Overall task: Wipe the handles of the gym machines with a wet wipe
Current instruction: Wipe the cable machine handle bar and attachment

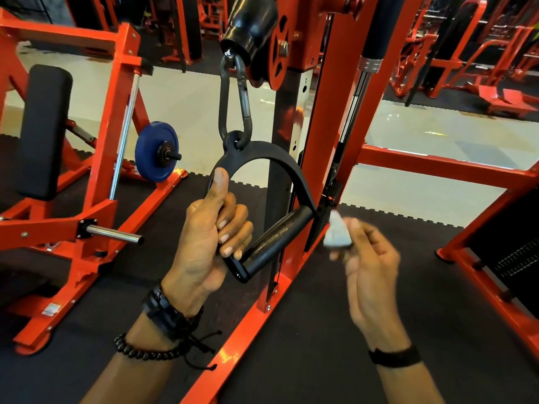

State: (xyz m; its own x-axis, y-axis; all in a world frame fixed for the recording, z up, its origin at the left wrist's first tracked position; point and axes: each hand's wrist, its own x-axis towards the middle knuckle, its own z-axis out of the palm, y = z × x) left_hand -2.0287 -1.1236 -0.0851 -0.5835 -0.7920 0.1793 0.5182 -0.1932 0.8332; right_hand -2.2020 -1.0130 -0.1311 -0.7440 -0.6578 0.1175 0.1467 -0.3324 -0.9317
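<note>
Black D-handle (277, 237) hangs from carabiner (234, 103) on red cable machine (323, 118). My left hand (210, 237) clamped around its left end, steadying it. My right hand (370, 260) pinches the wet wipe (337, 230), blurred, just beside the handle's right end, not touching. Step: wiping this handle, I'd say. Next: press wipe onto bar.

This is a gym, no question. Orange-red steel machine frames (326, 135) fill the view from nine o'clock round to three. At nine o'clock stands a black padded rest (43, 129), and beside it a blue weight plate (151, 151) sits on a peg. Up at twelve a pulley wheel (277, 58) and a steel carabiner (233, 100) carry a black cable handle (271, 182). Black rubber mat flooring (364, 330) lies below, and more red machines (466, 53) line up at two o'clock.
</note>
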